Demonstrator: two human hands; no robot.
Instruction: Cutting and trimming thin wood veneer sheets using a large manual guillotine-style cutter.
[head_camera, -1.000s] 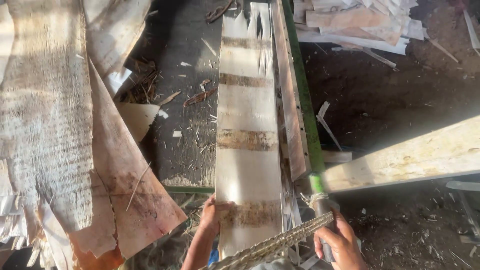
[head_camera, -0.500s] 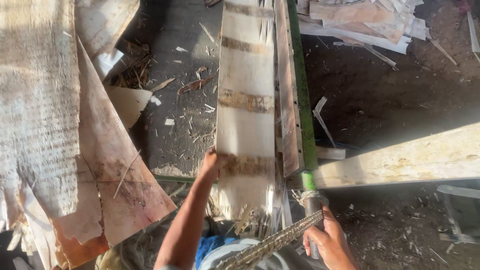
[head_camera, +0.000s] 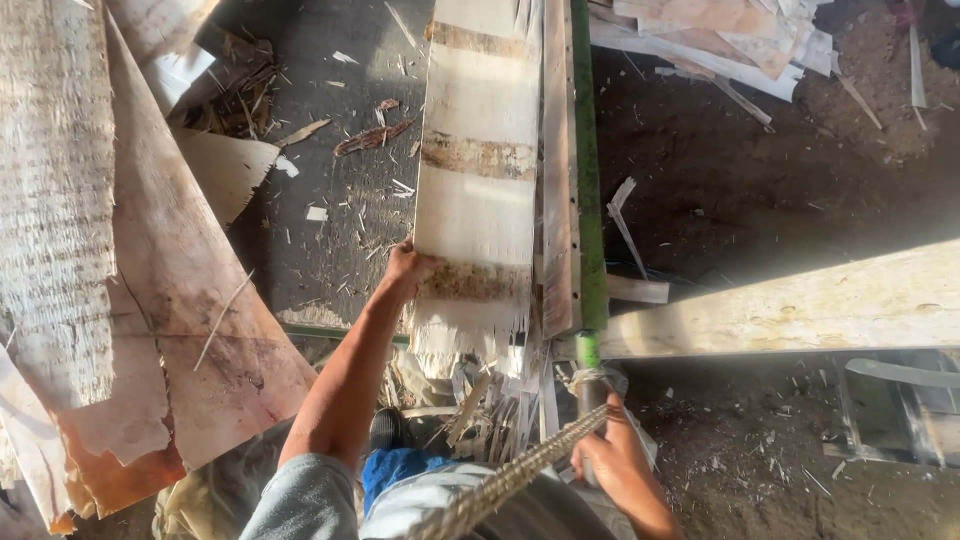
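Observation:
A long pale veneer strip (head_camera: 478, 170) with brown bands lies on a dark surface and runs away from me. My left hand (head_camera: 406, 269) grips its near left edge, arm stretched out. The strip's near end is frayed and splintered. My right hand (head_camera: 612, 462) is closed around the lower end of a green metal bar (head_camera: 586, 170) that runs along the strip's right side. A thick twisted rope (head_camera: 510, 480) crosses from near that hand toward my body.
Large torn veneer sheets (head_camera: 130, 270) are piled at the left. A pale wooden beam (head_camera: 800, 310) juts in from the right. Scrap strips (head_camera: 720, 40) lie at the top right on dark dirt ground. Splinters litter the dark surface (head_camera: 340, 200).
My left hand has slid forward along the veneer strip's left edge with the arm extending. The strip has shifted away from me. My right hand stays on the green bar.

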